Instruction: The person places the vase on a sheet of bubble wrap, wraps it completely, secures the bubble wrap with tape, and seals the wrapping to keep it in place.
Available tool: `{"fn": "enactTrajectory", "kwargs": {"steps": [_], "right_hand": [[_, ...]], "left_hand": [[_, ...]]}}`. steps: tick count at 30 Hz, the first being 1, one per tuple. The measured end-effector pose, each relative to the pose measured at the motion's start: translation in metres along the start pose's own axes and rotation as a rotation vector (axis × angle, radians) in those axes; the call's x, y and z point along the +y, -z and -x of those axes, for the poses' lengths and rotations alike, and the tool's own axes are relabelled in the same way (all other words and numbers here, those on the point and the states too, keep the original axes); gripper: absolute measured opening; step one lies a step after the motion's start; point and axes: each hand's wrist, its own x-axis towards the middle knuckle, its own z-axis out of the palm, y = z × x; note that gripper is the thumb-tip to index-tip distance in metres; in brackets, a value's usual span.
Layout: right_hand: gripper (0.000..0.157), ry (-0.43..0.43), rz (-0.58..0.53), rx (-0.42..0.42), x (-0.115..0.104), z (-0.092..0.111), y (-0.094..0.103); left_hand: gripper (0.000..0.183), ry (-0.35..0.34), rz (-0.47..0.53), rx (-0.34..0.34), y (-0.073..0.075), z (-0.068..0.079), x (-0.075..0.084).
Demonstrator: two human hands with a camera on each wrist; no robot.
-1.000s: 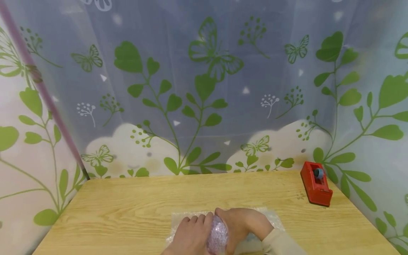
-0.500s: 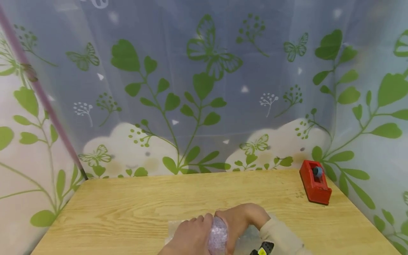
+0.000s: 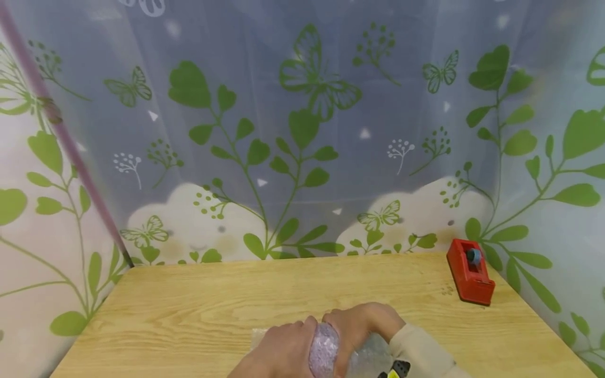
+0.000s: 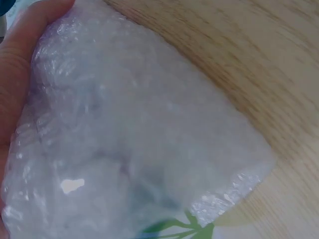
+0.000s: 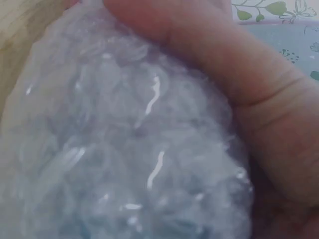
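Close to the person, two hands hold a bundle (image 3: 323, 350) wrapped in bubble wrap (image 3: 368, 354) at the near edge of the wooden table (image 3: 189, 310). The left hand (image 3: 283, 350) curls around its left side. The right hand (image 3: 361, 325) curls over its top and right side. What is inside the wrap is too blurry to tell. Farther back on the right sits a red tape holder (image 3: 469, 271). Behind the table hangs a curtain (image 3: 302, 131) with green leaves and butterflies.

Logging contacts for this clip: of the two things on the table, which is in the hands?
The bubble-wrapped bundle, gripped between the left hand and right hand. The red tape dispenser sits untouched at the far right corner.
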Motion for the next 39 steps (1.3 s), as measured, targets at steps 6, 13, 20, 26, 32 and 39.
{"fn": "enactTrajectory", "kwargs": {"steps": [6,13,20,26,32,39], "right_hand": [[0.086,-0.057,0.227,0.219,0.001,0.017,-0.010],[0.100,0.014,0.523,0.534,0.003,0.037,-0.037],[0.094,0.085,0.705,0.716,0.006,0.037,-0.067],[0.096,0.060,0.808,0.853,0.019,0.020,-0.083],[0.093,0.054,0.835,0.936,0.020,0.008,-0.081],[0.095,0.047,0.814,0.873,0.016,0.006,-0.073]], "left_hand": [[0.071,-0.002,-0.032,-0.020,0.003,-0.003,0.002],[0.071,0.008,-0.044,-0.021,0.001,-0.004,0.005],[0.086,0.070,-0.040,-0.115,0.007,-0.010,0.003],[0.080,0.060,0.029,-0.150,0.007,-0.019,-0.003],[0.073,0.021,0.194,-0.187,0.009,-0.022,-0.013],[0.063,-0.004,0.289,-0.193,0.010,-0.022,-0.018]]}}
